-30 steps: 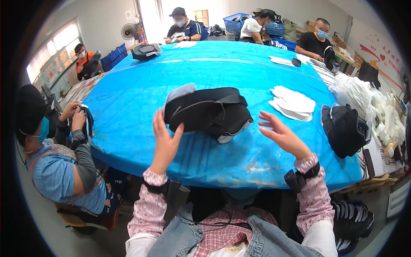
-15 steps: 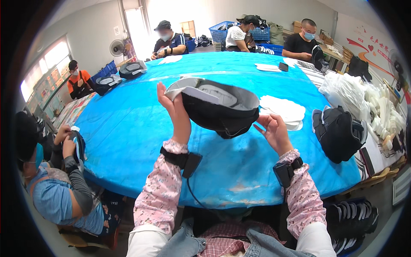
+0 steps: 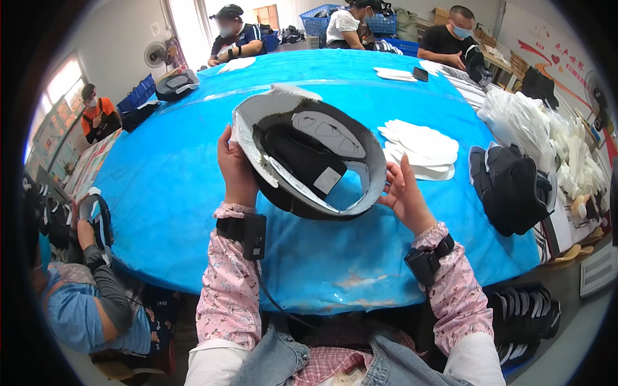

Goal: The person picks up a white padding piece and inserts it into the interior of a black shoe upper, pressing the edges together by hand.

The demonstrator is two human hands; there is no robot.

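I hold a black shoe upper [image 3: 309, 161] with a grey-white inner edge up in front of me, its open underside turned toward my face. My left hand [image 3: 235, 168] grips its left rim. My right hand [image 3: 402, 193] holds the right rim, fingers on the edge. Both wrists carry black strapped devices over pink patterned sleeves. The upper hangs above the blue-covered table [image 3: 167, 186].
A stack of white insoles [image 3: 421, 147] and a pile of black shoe uppers [image 3: 512, 186] lie to the right. White bagged material [image 3: 547, 128] fills the far right. Other people sit around the table, one at my left [image 3: 84, 302]. More black uppers [image 3: 524, 315] sit low right.
The shoe upper has been lifted off the table and tipped so its inside faces me. Both hands moved from beside it to gripping its rims.
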